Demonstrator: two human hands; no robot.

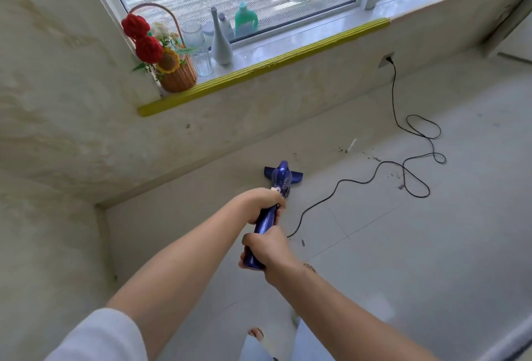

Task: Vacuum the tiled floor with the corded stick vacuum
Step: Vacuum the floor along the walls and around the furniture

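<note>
A blue stick vacuum [280, 178] points away from me, its floor head [296, 174] flat on the pale tiled floor [403, 245] close to the wall under the window. My left hand [263, 202] grips the upper part of the blue handle. My right hand [267, 248] grips the handle's end, nearer to me. The black cord [403, 165] runs from the vacuum across the floor in loose loops and up to a wall socket [386, 59]. Dark bits of dirt [371, 157] lie on the tiles to the right of the head.
The window sill [288, 50] with its yellow edge strip holds a wicker flower basket [175, 73], glass jars, a white vase [221, 44] and a green bottle [246, 19]. A wall corner [99, 208] closes the floor at left. My foot [256, 333] shows at the bottom.
</note>
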